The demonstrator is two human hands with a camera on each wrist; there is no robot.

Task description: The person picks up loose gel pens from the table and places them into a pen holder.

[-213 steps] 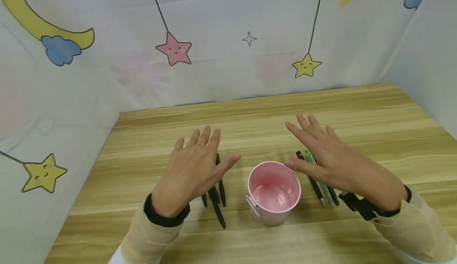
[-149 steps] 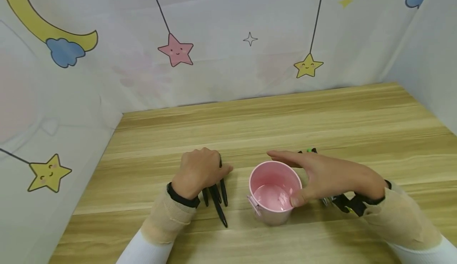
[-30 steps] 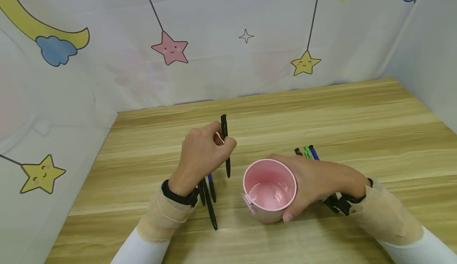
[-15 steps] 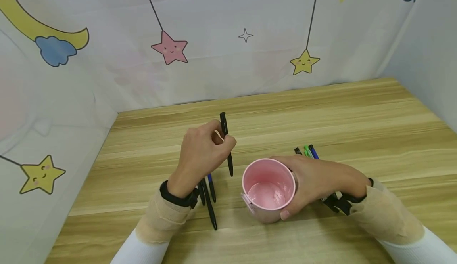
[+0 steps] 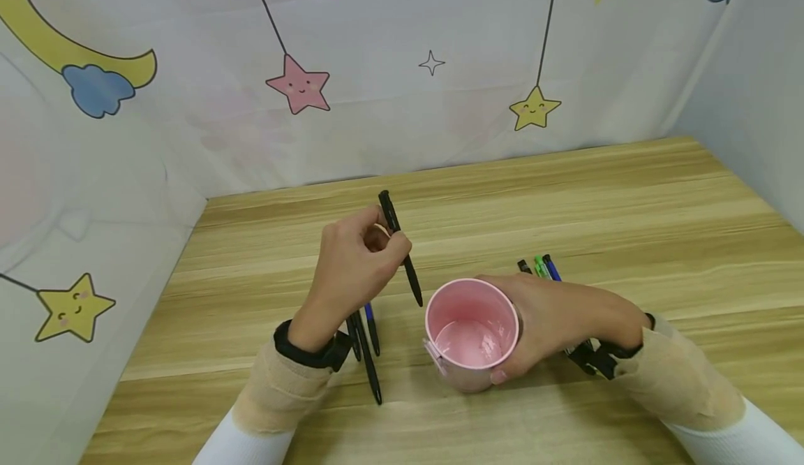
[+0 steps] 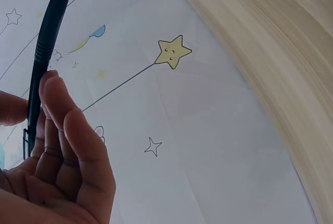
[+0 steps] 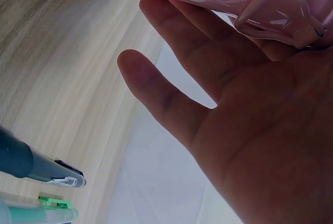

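Observation:
My left hand (image 5: 352,262) pinches a black pen (image 5: 411,276) between thumb and fingers, above the table. The pen leans with its tip down and to the right, close to the left rim of a small pink bucket (image 5: 466,379). In the left wrist view the black pen (image 6: 44,47) runs up past the fingertips, and part of the pink rim shows at the top. My right hand (image 5: 553,311) grips the bucket's right side, thumb at the front. The right wrist view shows its fingers along the wall by a pink handle (image 7: 276,13).
Several pens (image 5: 370,374), black and one with blue, lie on the wooden table (image 5: 251,241) beneath the left wrist. More pens (image 5: 541,267), black, green and blue, lie partly hidden behind the right hand. A white cloth (image 5: 377,130) with printed stars stands behind the table.
Both hands came down from spread above the table; the right took hold of the bucket, the left picked up a black pen. Lately the pen's tip has swung right, towards the bucket.

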